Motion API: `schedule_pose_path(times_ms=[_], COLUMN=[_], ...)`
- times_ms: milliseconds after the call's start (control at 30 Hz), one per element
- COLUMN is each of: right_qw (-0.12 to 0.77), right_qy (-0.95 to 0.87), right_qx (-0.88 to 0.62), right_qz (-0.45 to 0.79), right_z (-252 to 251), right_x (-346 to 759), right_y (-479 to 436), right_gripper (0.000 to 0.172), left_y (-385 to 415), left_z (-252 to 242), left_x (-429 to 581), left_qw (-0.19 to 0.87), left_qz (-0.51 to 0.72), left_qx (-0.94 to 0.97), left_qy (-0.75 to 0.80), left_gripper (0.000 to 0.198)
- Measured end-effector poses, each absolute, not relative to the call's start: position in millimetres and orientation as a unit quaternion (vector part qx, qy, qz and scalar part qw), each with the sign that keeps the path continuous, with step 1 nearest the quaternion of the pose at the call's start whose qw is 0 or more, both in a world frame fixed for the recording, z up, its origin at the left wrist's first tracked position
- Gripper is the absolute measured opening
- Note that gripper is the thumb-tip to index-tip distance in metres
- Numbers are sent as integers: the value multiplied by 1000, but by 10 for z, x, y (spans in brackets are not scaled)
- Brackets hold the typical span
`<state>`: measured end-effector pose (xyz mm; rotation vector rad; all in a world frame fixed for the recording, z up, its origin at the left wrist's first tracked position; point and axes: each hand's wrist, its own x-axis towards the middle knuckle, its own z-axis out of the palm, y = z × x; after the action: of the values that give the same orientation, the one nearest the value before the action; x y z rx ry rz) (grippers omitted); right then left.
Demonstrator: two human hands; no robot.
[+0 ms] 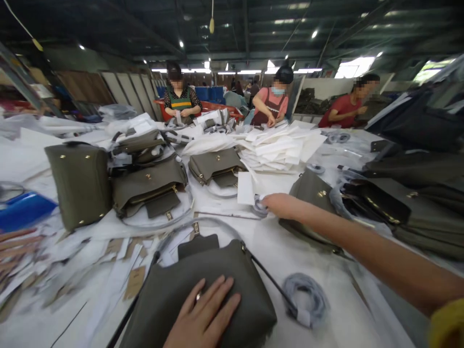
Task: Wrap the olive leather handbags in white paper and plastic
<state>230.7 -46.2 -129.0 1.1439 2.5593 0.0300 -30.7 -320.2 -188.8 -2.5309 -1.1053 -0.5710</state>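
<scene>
My left hand (203, 314) lies flat with fingers spread on an olive-green handbag (174, 290) at the near edge of the white table (311, 241). My right hand (281, 205) reaches far forward over the table, its fingers closed on a small coil of plastic-wrapped strap (258, 207) beside a white card (246, 188). Another wrapped strap coil (306, 297) lies right of the near bag, at the end of its thin dark strap.
Several more olive handbags (148, 186) stand and lie across the table, with a stack of white paper sheets (282, 145) behind. Dark bags (416, 193) pile at the right, paper tags (134, 280) at the left. Three people work at the far side.
</scene>
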Motion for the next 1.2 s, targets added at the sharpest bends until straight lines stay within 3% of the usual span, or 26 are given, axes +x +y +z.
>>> schedule_pose_path(times_ms=[167, 333, 500, 667, 767, 867, 967, 1067, 1200], right_qw=[-50, -89, -198, -284, -285, -269, -165, -65, -43], right_qy=[926, 860, 835, 793, 783, 796, 833, 854, 853], right_qx=[357, 372, 410, 468, 491, 521, 524, 514, 519], right_qz=[-109, -338, -308, -269, -254, -151, -60, -46, -21], right_z=[-996, -1335, -1721, -1743, -1711, -1765, -1909, -2013, -1826], right_x=[2498, 2630, 2440, 2436, 2694, 2989, 3169, 3225, 3212], right_y=[-1440, -2455, -3022, -3404, -3560, -3562, -3445, -3280, -3002], right_gripper=[36, 49, 74, 62, 46, 37, 42, 44, 32], left_y=[-3677, -4161, -4212, -4229, -4280, -4285, -4267, -4283, -4321], left_z=[-1509, -1692, -1870, -1750, -1747, -1782, -1767, -1680, -1560], left_x=[-428, -717, -765, -635, -621, -656, -678, -629, -453], left_qw=[102, -4, -112, -141, -148, -133, -88, -18, 39], left_qz=[-229, -329, -417, -448, -433, -399, -352, -275, -168], left_qx=[-801, -606, -489, -521, -562, -611, -663, -727, -799], left_qy=[-544, -724, -758, -713, -689, -670, -655, -629, -577], left_gripper=[48, 59, 64, 57, 51, 52, 54, 56, 70])
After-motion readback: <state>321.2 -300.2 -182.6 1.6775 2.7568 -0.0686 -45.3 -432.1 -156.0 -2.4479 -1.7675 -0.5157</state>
